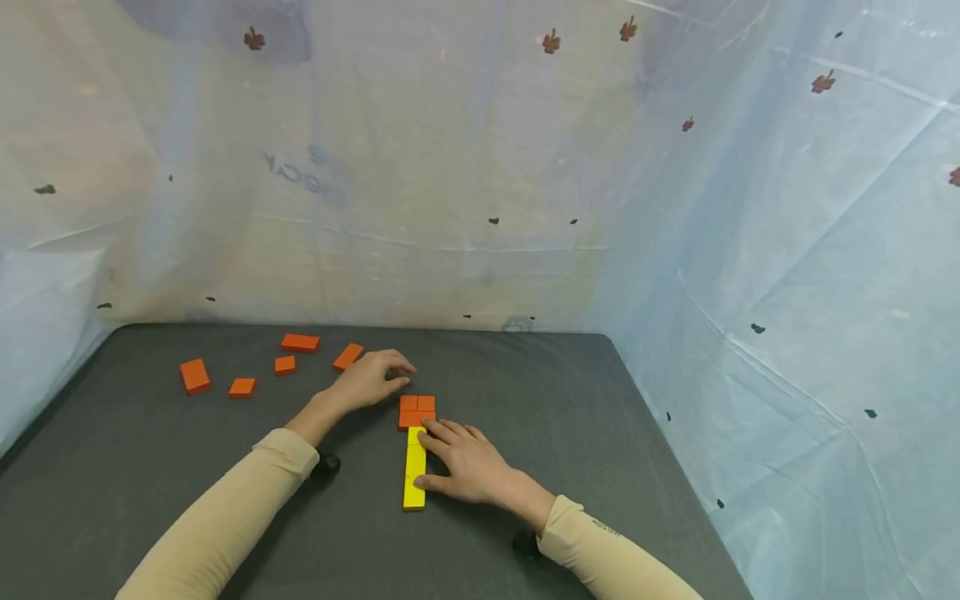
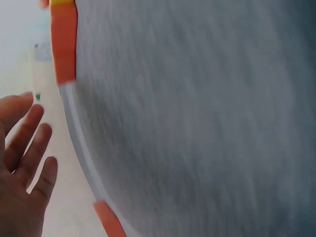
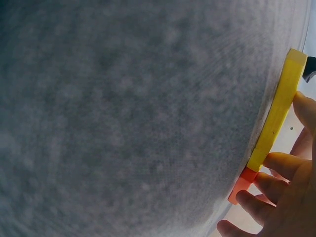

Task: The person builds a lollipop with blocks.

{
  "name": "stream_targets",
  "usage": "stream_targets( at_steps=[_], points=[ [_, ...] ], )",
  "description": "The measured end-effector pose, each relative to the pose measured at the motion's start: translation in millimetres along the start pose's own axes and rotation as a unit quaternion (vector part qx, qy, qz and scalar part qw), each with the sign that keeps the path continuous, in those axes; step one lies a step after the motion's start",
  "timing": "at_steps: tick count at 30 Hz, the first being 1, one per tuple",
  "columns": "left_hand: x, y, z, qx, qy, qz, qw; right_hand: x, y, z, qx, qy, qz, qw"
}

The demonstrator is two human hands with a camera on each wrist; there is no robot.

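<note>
A long yellow strip of flat blocks [image 1: 414, 479] lies on the dark table, with a seam near its far end. Touching that end is a compact group of orange blocks [image 1: 408, 419], two smaller ones behind and a wider part in front. My right hand [image 1: 472, 467] rests along the strip's right side: thumb and a fingertip touch the yellow, other fingers reach the orange. In the right wrist view the yellow strip [image 3: 279, 111] meets orange at the fingertips. My left hand [image 1: 371, 379] hovers left of the orange group, fingers loosely bent, nothing held.
Several loose orange blocks lie at the table's back left, among them one at far left [image 1: 195, 377], a small one [image 1: 285, 365] and one partly behind the left hand [image 1: 347, 357]. Translucent plastic sheeting [image 1: 420, 167] hangs behind and to the right of the dark tabletop [image 1: 585, 417].
</note>
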State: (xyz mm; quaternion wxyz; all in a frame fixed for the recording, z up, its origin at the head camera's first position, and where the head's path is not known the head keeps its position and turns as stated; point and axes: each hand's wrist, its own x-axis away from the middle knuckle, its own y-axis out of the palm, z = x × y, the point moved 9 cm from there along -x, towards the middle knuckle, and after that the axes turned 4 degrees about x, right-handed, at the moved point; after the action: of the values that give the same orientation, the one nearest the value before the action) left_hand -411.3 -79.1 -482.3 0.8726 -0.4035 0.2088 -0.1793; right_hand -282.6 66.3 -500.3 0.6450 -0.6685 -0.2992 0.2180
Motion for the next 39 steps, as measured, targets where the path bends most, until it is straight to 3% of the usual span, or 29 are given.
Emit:
stream_targets(
  at_steps=[6, 15, 21, 29, 39],
  points=[
    [5.2, -30.3, -21.1, -0.035, -0.020, 0.045, 0.9982, 0, -1, -1, 0.005, -0.001, 0.002, 1.000],
    [16.0, -56.9, -60.9, -0.051, -0.040, 0.038, 0.9972, 0, 1, 0, -0.005, -0.001, 0.000, 1.000],
    [20.1, -60.9, -80.6, -0.045, -0.059, -0.007, 0.9972, 0, 0, 0, -0.005, -0.003, 0.001, 1.000],
    [26.0, -59.6, -85.6, -0.050, -0.064, -0.050, 0.9954, 1, 1, 0, -0.006, -0.003, 0.000, 1.000],
    [28.4, -58.1, -82.1, -0.068, -0.059, -0.048, 0.9948, 3, 0, 0, -0.007, -0.008, 0.001, 1.000]
  ],
)
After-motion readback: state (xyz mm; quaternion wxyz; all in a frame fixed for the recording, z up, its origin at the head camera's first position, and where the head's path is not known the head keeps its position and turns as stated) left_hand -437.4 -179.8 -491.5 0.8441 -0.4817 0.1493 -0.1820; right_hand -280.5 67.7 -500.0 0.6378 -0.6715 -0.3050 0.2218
